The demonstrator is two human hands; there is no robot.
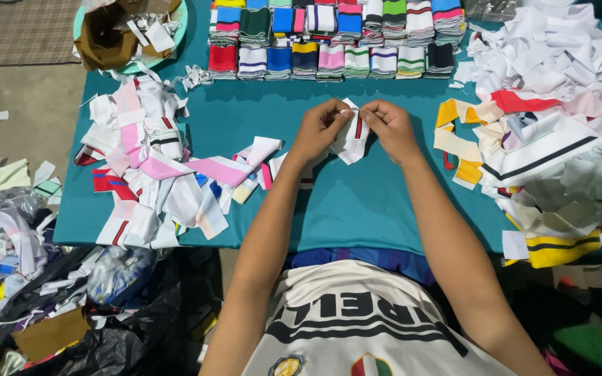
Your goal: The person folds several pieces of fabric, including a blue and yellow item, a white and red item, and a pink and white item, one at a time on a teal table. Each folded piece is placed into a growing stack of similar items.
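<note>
**Both hands pinching a striped fabric strip over the teal table**

The left hand [320, 129] and the right hand [389, 125] are both pinching the top edge of a small white fabric strip [352, 139] with a red and dark stripe, fingertips closed on the cloth from either side. The strip is hanging down between the two hands, its lower end resting on or just above the teal table [357, 202]; which of the two cannot be told. The thumbs and forefingers are meeting close together at the upper corner of the strip, nearly touching each other.

Both forearms are reaching forward from the lower edge of the view and angling inward, so the wrists are converging at the middle of the table. The knuckles are facing up and the fingers are curling downward.

Beyond the hands, at the far side of the table, neat stacks of folded striped bands [332, 38] are standing in rows, in many colours. To the left of the hands a loose heap of pink and white strips [155, 167] is spreading across the cloth. To the right a larger pile of white, yellow and red strips [552, 132] is lying well apart from the hands. A round green tray [181, 28] with scraps is sitting at the far left corner. Bags of scraps [50, 292] are lying on the floor at the left.
</note>
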